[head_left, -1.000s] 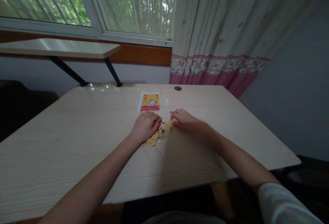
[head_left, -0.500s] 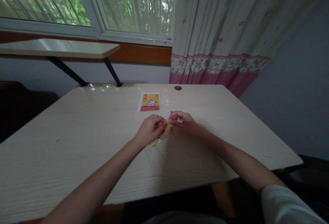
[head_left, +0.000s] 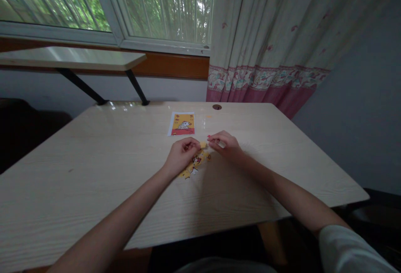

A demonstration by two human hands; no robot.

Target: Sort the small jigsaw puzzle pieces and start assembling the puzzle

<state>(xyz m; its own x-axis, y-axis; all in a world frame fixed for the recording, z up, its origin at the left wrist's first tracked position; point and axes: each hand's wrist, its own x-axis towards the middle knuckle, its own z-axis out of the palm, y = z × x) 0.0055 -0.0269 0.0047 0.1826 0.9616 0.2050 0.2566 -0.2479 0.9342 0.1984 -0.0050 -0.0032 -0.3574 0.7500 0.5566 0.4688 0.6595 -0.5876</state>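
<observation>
Small jigsaw puzzle pieces (head_left: 196,160), mostly yellow with bits of red and white, lie clustered on the table just below my hands. My left hand (head_left: 183,154) is closed in a pinch, and a yellow puzzle piece (head_left: 203,144) juts from its fingertips. Facing it, my right hand (head_left: 227,145) has its thumb and fingers curled close together. Something whitish shows between those fingers, too small to name. A tiny red piece (head_left: 209,136) is right at the right fingertips; whether they touch it I cannot tell.
Behind my hands lies a picture card (head_left: 183,124) with a white cartoon animal on yellow and red. A small orange piece (head_left: 209,117) rests farther back, near a round cable hole (head_left: 217,107). A raised shelf (head_left: 94,59) on black legs stands at the table's back left.
My hands have drawn slightly apart, the right one shifting a little to the right. The yellow piece at the left fingertips and more of the cluster now show.
</observation>
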